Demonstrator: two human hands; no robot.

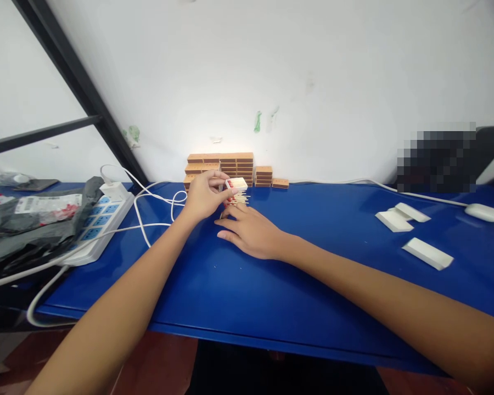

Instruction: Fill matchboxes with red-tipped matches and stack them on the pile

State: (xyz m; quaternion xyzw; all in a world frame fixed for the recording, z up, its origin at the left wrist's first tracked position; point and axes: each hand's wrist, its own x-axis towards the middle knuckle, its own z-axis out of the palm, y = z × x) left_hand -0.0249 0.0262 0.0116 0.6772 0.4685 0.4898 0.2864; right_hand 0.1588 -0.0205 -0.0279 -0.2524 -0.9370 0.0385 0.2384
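With our left grip (203, 193) we are pinching the matchbox tray (237, 184), its long axis running crosswise. Just nearside of the tray, matchsticks (242, 199) are bunching beside our loosely curled right grip (253, 233); whether it is holding any, we cannot tell. Beyond the tray, stacked matchboxes (241, 165) are standing.

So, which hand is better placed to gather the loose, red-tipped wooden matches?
Probably the right hand: its fingers reach the near edge of the loose, red-tipped wooden matches. The left hand is occupied, gripping the small white open matchbox tray just above them.
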